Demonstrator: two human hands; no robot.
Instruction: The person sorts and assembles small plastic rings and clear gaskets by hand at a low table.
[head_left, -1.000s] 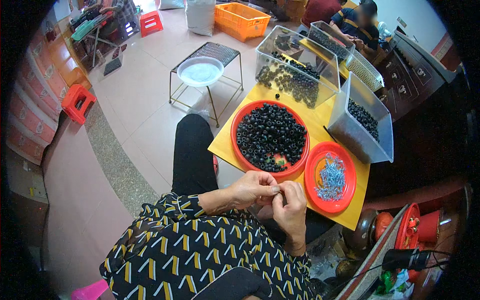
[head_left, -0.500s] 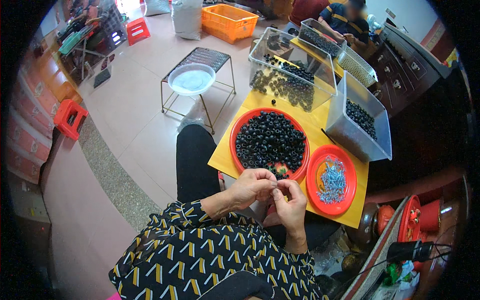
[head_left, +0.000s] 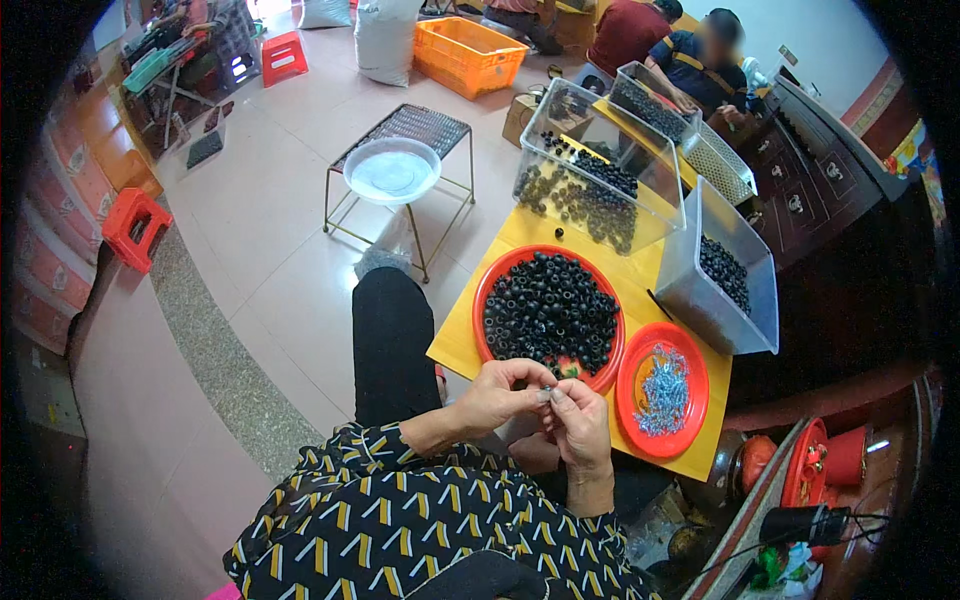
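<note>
Head view, item one: how are your fingers [head_left: 568, 405] standing?

Narrow, both pairs. My left hand [head_left: 505, 392] is pinching thumb to forefinger, my right hand [head_left: 583, 425] is doing likewise, and the tips are meeting on one small piece [head_left: 547, 391]. I am leaving its kind unlisted: too small to tell.

Item two: why are you holding it there?

I am holding it over my lap, just beside the near rim of the larger red plate [head_left: 479, 310]. Two-handed, I judge, because so slight a thing is needing one pinch for steadying and another for working.

Item three: contents of that plate?

Black ring-like pieces [head_left: 550, 305], heaped, many openings showing. The rim is probably serving to stop them rolling; one loose black piece [head_left: 559, 232] is lying outside it, on the yellow surface [head_left: 458, 342].

Item four: the other plate?

Smaller red plate [head_left: 701, 395], on my right hand's side, bearing clear bluish pieces [head_left: 662, 392]. I am reading the two plates as a sorting measure: each kind is lying apart, both within short reach.

Item five: behind these?

One clear bin [head_left: 745, 315], holding more black stock, standing beyond the smaller plate. Likely it is serving as bulk storage, with the plates keeping the handier share closest to me.
</note>
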